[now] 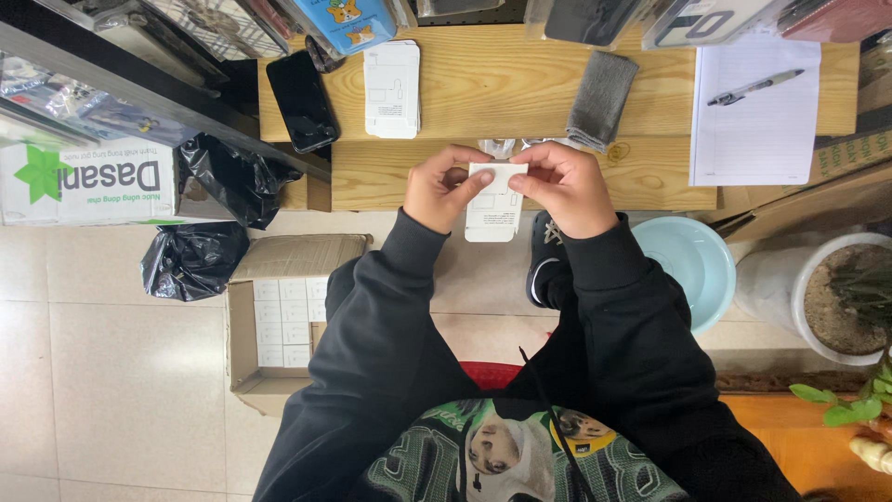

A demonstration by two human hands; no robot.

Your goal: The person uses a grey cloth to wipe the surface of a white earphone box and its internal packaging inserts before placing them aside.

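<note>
Both my hands hold one flat white cardboard box blank in front of the low wooden table's near edge. My left hand pinches its top left corner, and my right hand grips its top right edge with thumb and fingers. The blank hangs down between my hands, unfolded. A stack of similar white blanks lies on the table beyond my left hand. Both arms wear black sleeves.
On the table lie a black phone, a folded grey cloth, and a lined sheet with a pen. An open carton of small white boxes and black bags sit on the floor at left. A pale blue bowl and plant pot stand right.
</note>
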